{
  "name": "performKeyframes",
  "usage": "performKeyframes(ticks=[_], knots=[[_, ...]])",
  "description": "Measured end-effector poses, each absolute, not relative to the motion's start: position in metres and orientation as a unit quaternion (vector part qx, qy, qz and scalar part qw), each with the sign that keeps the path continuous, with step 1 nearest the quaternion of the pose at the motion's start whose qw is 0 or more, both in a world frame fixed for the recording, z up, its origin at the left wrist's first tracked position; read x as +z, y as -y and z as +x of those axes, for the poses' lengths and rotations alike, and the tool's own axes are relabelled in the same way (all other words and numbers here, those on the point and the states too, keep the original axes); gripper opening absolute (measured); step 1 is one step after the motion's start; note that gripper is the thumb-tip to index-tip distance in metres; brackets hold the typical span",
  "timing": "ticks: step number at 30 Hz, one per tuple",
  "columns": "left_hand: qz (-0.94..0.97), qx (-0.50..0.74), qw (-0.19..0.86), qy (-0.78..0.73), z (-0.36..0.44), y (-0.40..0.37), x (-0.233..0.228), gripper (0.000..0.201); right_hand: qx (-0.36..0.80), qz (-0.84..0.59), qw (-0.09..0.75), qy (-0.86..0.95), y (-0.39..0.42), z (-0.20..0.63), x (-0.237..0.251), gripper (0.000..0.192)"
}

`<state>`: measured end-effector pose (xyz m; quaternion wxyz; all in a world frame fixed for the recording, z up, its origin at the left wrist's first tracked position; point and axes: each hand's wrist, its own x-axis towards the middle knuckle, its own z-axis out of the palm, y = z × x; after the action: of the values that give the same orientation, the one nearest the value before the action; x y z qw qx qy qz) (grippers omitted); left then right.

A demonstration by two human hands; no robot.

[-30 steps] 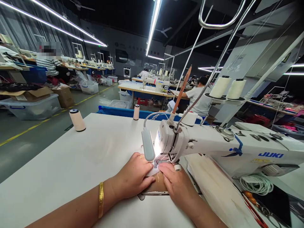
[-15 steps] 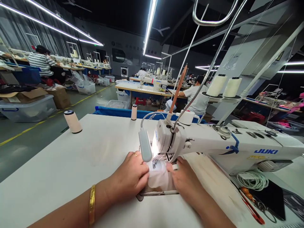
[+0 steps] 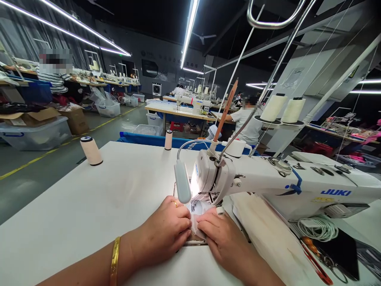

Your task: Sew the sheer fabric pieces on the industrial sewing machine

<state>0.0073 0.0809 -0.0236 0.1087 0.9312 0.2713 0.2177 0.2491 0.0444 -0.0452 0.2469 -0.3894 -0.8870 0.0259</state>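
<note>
Two hands pinch a strip of sheer white fabric (image 3: 194, 227) at the front of a sewing machine (image 3: 262, 174).
The left hand (image 3: 169, 228), fingers curled in, grips the fabric's left edge; the right hand (image 3: 223, 234), its fingers bent and drawn together, grips the right edge, so the cloth lies between them, just in front of the presser foot (image 3: 193, 205). A small lamp (image 3: 182, 184) (grey-green, on a bendy metal neck) hangs just above the left hand's fingers, and two pale thread spools (image 3: 91, 151) stand apart on the white table (image 3: 125, 178), farther back.
</note>
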Motion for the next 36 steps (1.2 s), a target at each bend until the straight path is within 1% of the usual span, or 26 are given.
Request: performKeyframes(ticks=[5,12,17,20,24,28,33,36], knots=[[0.933,0.213,0.097,-0.274,0.008,-0.079,-0.025,0.015,0.024,-0.392,0.252,0.884,-0.044,0.250,-0.047,0.029],[0.932,0.228,0.081,-0.271,0.008,-0.079,-0.027,0.018,0.034,-0.409,0.242,0.879,-0.045,0.249,-0.046,0.040],[0.931,0.258,0.065,-0.249,0.008,-0.075,-0.026,0.022,0.051,-0.421,0.225,0.877,-0.045,0.249,-0.044,0.044],[0.930,0.266,0.054,-0.247,0.010,-0.074,-0.025,0.024,0.040,-0.423,0.222,0.878,-0.047,0.250,-0.045,0.045],[0.930,0.254,0.036,-0.262,0.012,-0.077,-0.028,0.022,0.021,-0.435,0.216,0.874,-0.050,0.250,-0.048,0.046],[0.929,0.241,0.018,-0.281,0.013,-0.083,-0.031,0.022,-0.002,-0.453,0.213,0.866,-0.054,0.251,-0.052,0.052],[0.923,0.236,0.011,-0.304,0.014,-0.086,-0.030,0.023,-0.004,-0.443,0.235,0.865,-0.054,0.251,-0.054,0.058],[0.923,0.233,0.018,-0.306,0.013,-0.085,-0.029,0.023,0.004,-0.398,0.258,0.880,-0.050,0.250,-0.049,0.052]])
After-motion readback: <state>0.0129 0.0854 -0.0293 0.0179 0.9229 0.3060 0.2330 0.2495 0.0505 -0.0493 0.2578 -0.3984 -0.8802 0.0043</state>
